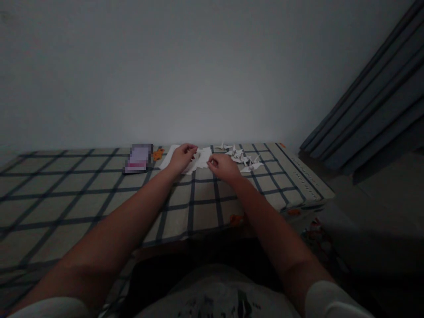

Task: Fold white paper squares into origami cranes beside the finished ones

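Note:
Over some white paper on the bed-like surface, my left hand (184,157) is closed, its thumb and fingers pinched about a small piece of white paper (197,156). My right hand (223,165) is closed too, with thumb and forefinger together near the right edge of the white paper sheets (204,154). Whatever sits in that right pinch is too small and dim to make out. Another white sheet (168,158) lies partly under my left hand. Just beyond my right hand rest several folded white paper cranes (236,154), heaped close together.
A blurred rectangular thing (139,158), pale purple with a pink band, lies on the left. The checked cloth (202,198) covers the surface, which meets a plain wall (198,79) at the back. A dark curtain (374,101) hangs on the right.

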Available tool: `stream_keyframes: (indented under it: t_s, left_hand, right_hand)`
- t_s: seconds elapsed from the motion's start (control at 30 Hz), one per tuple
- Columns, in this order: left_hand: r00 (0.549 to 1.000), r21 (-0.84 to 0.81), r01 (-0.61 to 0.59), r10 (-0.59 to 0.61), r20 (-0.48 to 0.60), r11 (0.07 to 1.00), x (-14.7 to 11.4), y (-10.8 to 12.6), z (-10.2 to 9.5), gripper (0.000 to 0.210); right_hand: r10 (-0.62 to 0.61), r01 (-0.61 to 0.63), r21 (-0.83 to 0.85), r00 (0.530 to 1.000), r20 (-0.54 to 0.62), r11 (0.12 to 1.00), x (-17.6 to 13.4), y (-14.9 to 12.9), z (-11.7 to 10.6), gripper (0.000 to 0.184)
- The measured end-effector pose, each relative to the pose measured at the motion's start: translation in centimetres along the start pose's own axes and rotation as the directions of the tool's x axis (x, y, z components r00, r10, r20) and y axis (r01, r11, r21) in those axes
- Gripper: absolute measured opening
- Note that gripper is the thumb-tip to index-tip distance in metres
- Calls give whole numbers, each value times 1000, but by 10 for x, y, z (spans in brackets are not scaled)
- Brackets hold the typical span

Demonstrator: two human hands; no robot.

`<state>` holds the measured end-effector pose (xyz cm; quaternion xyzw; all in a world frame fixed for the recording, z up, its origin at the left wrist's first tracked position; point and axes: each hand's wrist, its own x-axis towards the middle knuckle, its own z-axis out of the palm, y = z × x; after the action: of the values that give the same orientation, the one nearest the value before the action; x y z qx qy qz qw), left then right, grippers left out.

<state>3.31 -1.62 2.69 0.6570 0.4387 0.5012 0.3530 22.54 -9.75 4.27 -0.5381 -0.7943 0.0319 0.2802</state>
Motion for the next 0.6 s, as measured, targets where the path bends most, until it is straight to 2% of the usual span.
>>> stream_keyframes:
  t_s: [0.1, 0.23, 0.3, 0.37, 0.43, 0.5, 0.6]
  left_hand:
    - [996, 12, -25, 26, -91, 1000, 9, -14, -18, 23]
    - [991, 22, -31, 34, -127, 999, 10, -30, -29, 22]
    - [992, 21, -26, 28, -122, 999, 9, -36, -29, 23]
    - [994, 8, -18, 19, -112, 1000, 7, -40, -28, 24]
    - [995, -17, 0, -2, -100, 1000, 6, -43, -27, 24]
    - [995, -4, -11, 11, -94, 1000, 5, -45, -26, 23]
    - [992, 88, -94, 101, -76, 992, 1, -45, -28, 21]
  right_hand:
    - [-162, 156, 54, 977, 136, 986, 32, -11, 27, 25]
    - [-379, 366, 99, 900, 217, 925, 59, -8, 55, 40]
    - [-386, 385, 56, 884, 263, 921, 65, -1, 64, 54]
    - [-386, 383, 69, 878, 283, 921, 66, 6, 70, 56]
    - [-394, 391, 60, 889, 235, 918, 65, 12, 73, 55]
    - [-425, 429, 29, 881, 210, 903, 63, 15, 75, 44]
    - [-469, 464, 72, 866, 175, 883, 62, 18, 77, 35]
